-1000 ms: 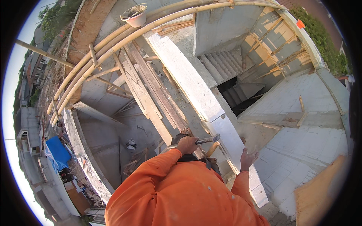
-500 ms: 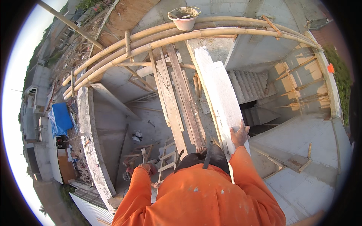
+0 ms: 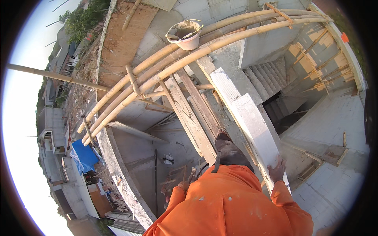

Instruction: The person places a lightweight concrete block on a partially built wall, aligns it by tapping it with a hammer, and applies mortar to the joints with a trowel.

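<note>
While the right hand (image 3: 277, 170) rests with fingers spread on the white block wall (image 3: 254, 120), the left hand (image 3: 183, 185) is closed around a tool (image 3: 192, 173).

Left of the wall, the tool juts from the fist, its exact kind more than I can tell; planks (image 3: 189, 114) on that same side bear a bare foot (image 3: 221, 132). Bamboo poles (image 3: 236, 38) cross beyond the wall's far end, with a bucket (image 3: 190, 43) against them; concrete stairs (image 3: 268, 78) lie to the wall's right.

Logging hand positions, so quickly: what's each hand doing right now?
Left hand: closed, holding what looks like a hammer.
Right hand: open, resting on a white block.
</note>
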`<state>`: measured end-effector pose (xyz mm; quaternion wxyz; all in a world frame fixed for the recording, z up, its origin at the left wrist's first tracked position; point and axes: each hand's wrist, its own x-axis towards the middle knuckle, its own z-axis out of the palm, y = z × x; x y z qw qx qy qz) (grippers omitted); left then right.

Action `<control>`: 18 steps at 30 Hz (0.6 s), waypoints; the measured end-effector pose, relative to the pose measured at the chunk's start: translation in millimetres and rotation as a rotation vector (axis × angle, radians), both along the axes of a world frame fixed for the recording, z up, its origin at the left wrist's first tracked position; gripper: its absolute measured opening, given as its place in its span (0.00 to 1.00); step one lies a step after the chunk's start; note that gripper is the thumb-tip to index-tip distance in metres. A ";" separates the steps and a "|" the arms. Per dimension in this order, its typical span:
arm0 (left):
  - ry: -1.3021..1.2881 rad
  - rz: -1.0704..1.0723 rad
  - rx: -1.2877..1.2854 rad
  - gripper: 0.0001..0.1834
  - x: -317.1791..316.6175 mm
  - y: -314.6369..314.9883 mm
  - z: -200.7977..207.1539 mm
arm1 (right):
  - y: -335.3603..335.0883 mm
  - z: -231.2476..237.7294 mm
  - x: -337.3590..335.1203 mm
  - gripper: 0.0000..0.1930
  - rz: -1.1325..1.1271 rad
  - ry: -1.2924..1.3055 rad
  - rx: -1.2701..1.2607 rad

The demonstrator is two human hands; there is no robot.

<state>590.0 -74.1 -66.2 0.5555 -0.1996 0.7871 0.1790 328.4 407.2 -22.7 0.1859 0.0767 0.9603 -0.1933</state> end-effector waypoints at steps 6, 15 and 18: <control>0.234 0.442 -0.329 0.19 -132.8 -96.3 38.8 | -15.3 22.1 -18.5 0.45 -0.084 -0.157 0.052; 0.558 0.559 -0.438 0.16 -283.2 -210.2 66.8 | -116.2 30.1 -83.2 0.41 -0.500 -0.236 0.294; 0.509 0.466 -0.382 0.16 -334.3 -259.1 54.8 | -193.7 24.3 -127.7 0.37 -0.648 -0.121 0.202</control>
